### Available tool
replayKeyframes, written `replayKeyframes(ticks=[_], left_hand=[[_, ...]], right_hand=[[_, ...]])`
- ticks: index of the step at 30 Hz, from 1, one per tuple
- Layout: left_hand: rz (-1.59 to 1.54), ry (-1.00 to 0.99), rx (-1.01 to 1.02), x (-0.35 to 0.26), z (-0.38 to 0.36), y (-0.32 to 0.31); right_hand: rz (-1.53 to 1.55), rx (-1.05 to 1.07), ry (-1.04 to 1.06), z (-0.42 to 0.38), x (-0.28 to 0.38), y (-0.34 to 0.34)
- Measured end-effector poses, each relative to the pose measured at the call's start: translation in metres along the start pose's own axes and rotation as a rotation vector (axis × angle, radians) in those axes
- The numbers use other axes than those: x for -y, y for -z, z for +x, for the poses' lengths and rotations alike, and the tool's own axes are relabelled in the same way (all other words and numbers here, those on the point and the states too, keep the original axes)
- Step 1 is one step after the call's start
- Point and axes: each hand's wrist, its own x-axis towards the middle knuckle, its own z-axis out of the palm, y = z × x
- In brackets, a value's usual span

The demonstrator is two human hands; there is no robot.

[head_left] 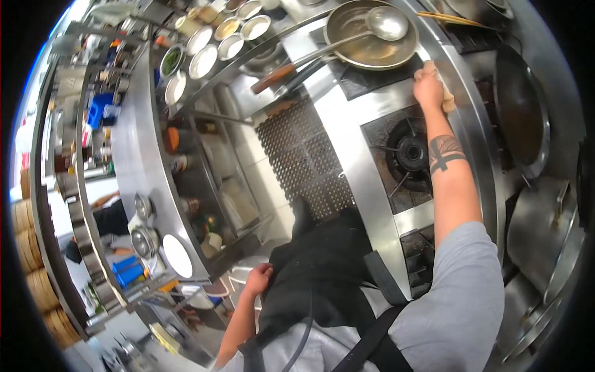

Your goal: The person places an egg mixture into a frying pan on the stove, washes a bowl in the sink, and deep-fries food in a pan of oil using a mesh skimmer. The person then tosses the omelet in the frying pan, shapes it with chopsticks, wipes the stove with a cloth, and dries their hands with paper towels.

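Observation:
On the steel stove top [384,105], my right hand [428,85] is closed on a tan cloth [445,93], just below the rim of a wide pan [347,56]. A large metal ladle [387,25] with a wooden handle lies across that pan. Below my right hand is a round gas burner [410,149]. My left hand [259,278] hangs low beside the black apron [316,279], its fingers curled; whether anything is inside them is too small to tell.
A large dark wok [520,111] and metal lids [538,229] stand along the right. Chopsticks [455,19] lie beyond the pan. On the left, a steel counter [139,142] bears bowls and a white plate [178,256]. A perforated mat [304,155] covers the floor.

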Motion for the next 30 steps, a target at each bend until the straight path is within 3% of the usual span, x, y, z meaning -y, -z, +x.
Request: replayKeyframes(ticks=[2, 4, 6, 11, 13, 16, 18, 20, 22, 24, 26, 27, 28, 30], left_hand=[[-0.034, 0.027, -0.012, 0.004, -0.013, -0.014], [0.052, -0.052, -0.085, 0.018, -0.023, -0.028], [0.034, -0.086, -0.100, 0.022, -0.023, -0.036], [-0.027, -0.124, -0.030, 0.014, -0.012, -0.024], [-0.043, -0.169, -0.005, 0.025, -0.002, -0.023], [-0.024, -0.246, 0.036, 0.048, 0.017, -0.020], [0.008, -0.300, 0.057, 0.073, 0.031, -0.023], [-0.117, -0.208, 0.122, 0.114, 0.049, -0.028], [-0.229, -0.245, 0.136, 0.169, 0.074, -0.043], [-0.276, -0.189, 0.202, 0.225, 0.089, -0.058], [-0.320, -0.192, 0.292, 0.264, 0.062, -0.054], [-0.186, -0.556, 0.139, 0.272, 0.019, -0.042], [-0.123, -0.628, 0.120, 0.288, -0.002, -0.042], [-0.190, -0.514, 0.200, 0.325, -0.028, -0.055]], right_hand=[[-0.122, -0.124, 0.146, -0.029, 0.048, -0.013], [0.017, 0.189, 0.290, -0.084, 0.101, -0.045], [0.205, 0.057, 0.660, -0.156, 0.155, -0.025], [0.286, 0.135, 0.580, -0.249, 0.161, 0.009], [0.225, 0.186, 0.607, -0.310, 0.125, 0.018], [0.203, 0.245, 0.453, -0.435, 0.066, 0.065], [0.209, 0.407, 0.367, -0.515, 0.035, 0.112], [0.173, 0.425, 0.314, -0.570, 0.009, 0.141], [0.256, 0.611, 0.215, -0.609, -0.012, 0.158], [0.101, 0.431, 0.248, -0.622, -0.027, 0.152], [0.004, 0.441, 0.233, -0.589, 0.008, 0.194], [0.128, -0.009, 0.473, -0.588, 0.003, 0.183], [0.070, -0.039, 0.520, -0.572, 0.003, 0.180], [0.111, -0.009, 0.368, -0.547, 0.040, 0.199]])
